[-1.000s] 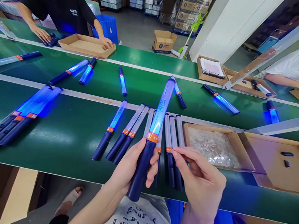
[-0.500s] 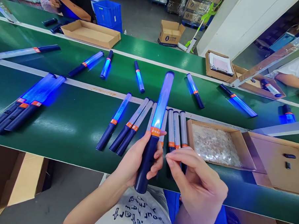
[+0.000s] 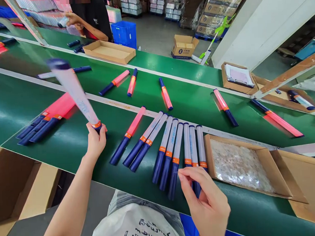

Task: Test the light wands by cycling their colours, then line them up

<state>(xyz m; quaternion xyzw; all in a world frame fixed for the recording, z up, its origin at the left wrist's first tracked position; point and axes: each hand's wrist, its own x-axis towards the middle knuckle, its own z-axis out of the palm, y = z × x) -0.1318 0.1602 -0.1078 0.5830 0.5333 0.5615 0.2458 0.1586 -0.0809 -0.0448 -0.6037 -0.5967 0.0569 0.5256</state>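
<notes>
A person's left hand (image 3: 96, 141) is wrapped around the dark blue handle of a light stick (image 3: 75, 92), fingers closed tight just below its orange band. The stick tilts up and to the left above the green tabletop (image 3: 70, 149); its pale tube is blurred and unlit.

The right hand (image 3: 207, 206) hovers low at the near edge, thumb and forefinger pressed together as if pinching something too small to make out. It sits just over the handles of a row of sticks (image 3: 174, 148) lying side by side on the tabletop, touching one another. An open cardboard box (image 3: 275, 175) of small clear pieces lies to their right. More sticks, glowing pink, lie scattered farther off.

The stick looks light and rigid, a hollow plastic tube on a thicker grip. The tube is likely smooth and easy to scuff or crack, so the matte handle seems the safest place to hold.

Across the tabletop, another person's hand (image 3: 72, 19) holds something small.
</notes>
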